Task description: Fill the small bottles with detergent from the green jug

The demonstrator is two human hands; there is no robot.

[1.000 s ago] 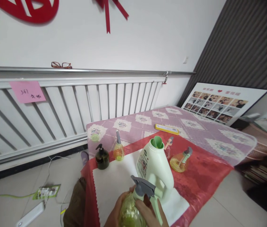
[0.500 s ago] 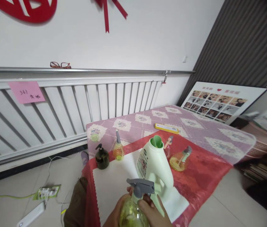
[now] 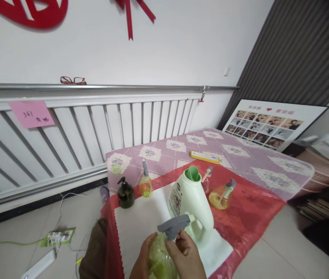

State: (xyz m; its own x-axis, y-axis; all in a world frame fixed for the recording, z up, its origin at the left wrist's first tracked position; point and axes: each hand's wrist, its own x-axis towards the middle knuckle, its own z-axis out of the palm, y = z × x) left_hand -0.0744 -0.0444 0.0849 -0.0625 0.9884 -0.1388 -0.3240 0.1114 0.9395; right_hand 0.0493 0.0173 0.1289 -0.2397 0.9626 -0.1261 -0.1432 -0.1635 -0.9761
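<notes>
A clear spray bottle [image 3: 161, 257] with yellow-green liquid and a grey trigger head [image 3: 174, 226] is between my hands at the bottom middle. My left hand [image 3: 142, 257] wraps around the bottle's left side. On the right, my right hand [image 3: 187, 254] has its fingers closed at the neck, just under the trigger head. Directly beyond stands a large pale green jug [image 3: 193, 201], uncapped, with a green spout in its mouth. It rests on a white cloth [image 3: 141, 221] over a red sheet [image 3: 251, 197].
Behind the cloth stand a dark pump bottle [image 3: 126, 193], a spray bottle [image 3: 146, 185], a pink spray bottle [image 3: 206, 184] and a yellow one [image 3: 219, 198]. A green cap [image 3: 116, 169] and yellow case [image 3: 204, 157] lie on the patterned tablecloth. Cables and a power strip [image 3: 40, 263] are on the floor.
The spray bottle's trigger head has turned, its nozzle now pointing right, and the bottle tilts slightly. My right hand's fingers have shifted around the neck.
</notes>
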